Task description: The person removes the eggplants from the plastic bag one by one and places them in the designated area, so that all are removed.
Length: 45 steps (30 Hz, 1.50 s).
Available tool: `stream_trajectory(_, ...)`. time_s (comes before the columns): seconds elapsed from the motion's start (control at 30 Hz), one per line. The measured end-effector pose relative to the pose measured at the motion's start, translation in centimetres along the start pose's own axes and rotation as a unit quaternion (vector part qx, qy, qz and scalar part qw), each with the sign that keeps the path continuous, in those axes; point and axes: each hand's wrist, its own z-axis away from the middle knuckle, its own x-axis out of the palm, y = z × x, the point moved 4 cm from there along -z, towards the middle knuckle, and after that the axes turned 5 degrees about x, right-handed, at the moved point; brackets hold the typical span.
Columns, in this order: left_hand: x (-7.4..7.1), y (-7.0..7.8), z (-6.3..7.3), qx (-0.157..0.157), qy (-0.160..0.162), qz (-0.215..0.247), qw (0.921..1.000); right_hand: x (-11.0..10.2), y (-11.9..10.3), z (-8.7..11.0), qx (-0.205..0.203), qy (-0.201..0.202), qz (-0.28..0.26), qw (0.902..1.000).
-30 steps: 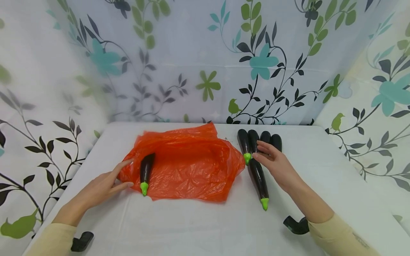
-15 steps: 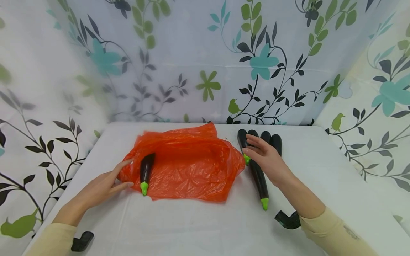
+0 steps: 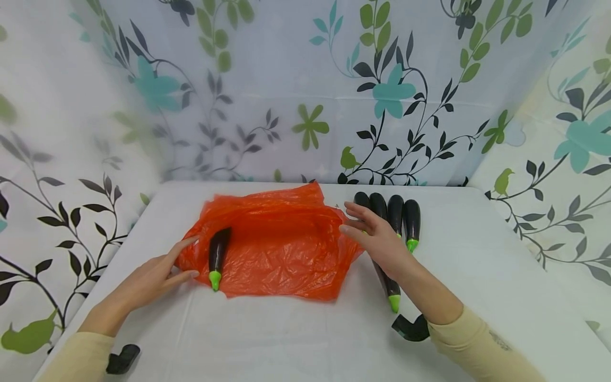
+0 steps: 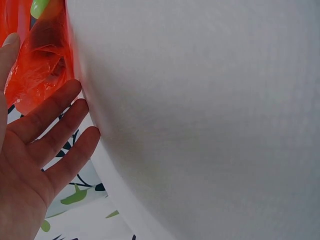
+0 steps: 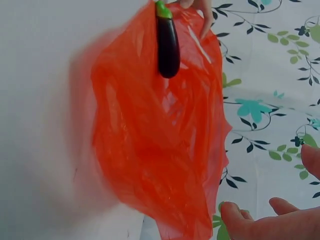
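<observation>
An orange plastic bag [image 3: 286, 254] lies spread on the white table with its mouth toward me. One dark eggplant [image 3: 219, 254] with a green stem rests at the bag's left side. My left hand [image 3: 150, 281] touches the bag's left edge with its fingers extended. At the bag's right edge is my right hand [image 3: 382, 244], fingers loosely bent and holding nothing; whether its fingertips touch the plastic, I cannot tell. Several more eggplants [image 3: 412, 220] stand in a row behind that hand. A nearer eggplant [image 3: 392, 289] lies partly hidden under the right hand and wrist.
Black curved pieces sit by both wrists, one at the left [image 3: 123, 359] and one at the right [image 3: 411, 328]. A leaf-patterned curtain [image 3: 267, 95] rises behind and beside the white table [image 3: 267, 339].
My right hand has moved left from above the row of eggplants to the bag's right edge, uncovering the row's right end. The left hand has stayed in place.
</observation>
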Motion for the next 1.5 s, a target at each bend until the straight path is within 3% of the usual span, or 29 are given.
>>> stream_trajectory(0.2,-0.1,0.1,-0.1,0.000,-0.002,0.003,1.0000,1.3,-0.7,-0.1,0.011,-0.009,0.002,0.9999)
stream_trajectory(0.63,0.0,0.0,0.0,-0.005,-0.001,0.003,1.0000,4.6,-1.4,-0.2,0.006,-0.061,-0.048,0.9970)
stream_trajectory(0.87,0.0,-0.1,0.1,0.000,0.005,-0.004,1.0000,6.5,-1.9,-0.6,0.002,-0.063,-0.019,0.9978)
stream_trajectory(1.3,0.1,-0.3,0.0,-0.002,0.001,-0.003,1.0000,10.8,-3.5,-1.6,-0.018,-0.146,0.008,0.9891)
stream_trajectory(1.5,0.1,-0.3,0.0,0.001,0.005,-0.004,1.0000,12.7,-3.8,-2.3,-0.016,-0.147,0.030,0.9885)
